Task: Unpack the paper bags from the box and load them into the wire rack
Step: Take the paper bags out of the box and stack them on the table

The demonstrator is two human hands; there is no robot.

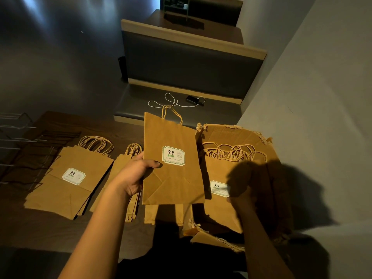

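My left hand point(135, 174) grips the left edge of a flat brown paper bag point(173, 178) with a white "9.9" sticker, thumb on its face, and holds it upright above the table. To its right an open cardboard box point(241, 135) holds a stack of the same bags point(219, 170) with their twine handles up. My right hand point(244, 186) is in deep shadow over those bags; its grip is unclear. Two piles of bags lie on the table: a wide pile point(66, 184) and a narrower pile point(122, 166). The wire rack point(22, 150) stands at the far left.
The dark wooden table point(50, 232) carries everything. Beyond it a padded booth seat point(177, 109) holds a white cable point(171, 101) and a small dark device point(191, 99). A pale wall point(322, 87) runs close along the right side of the box.
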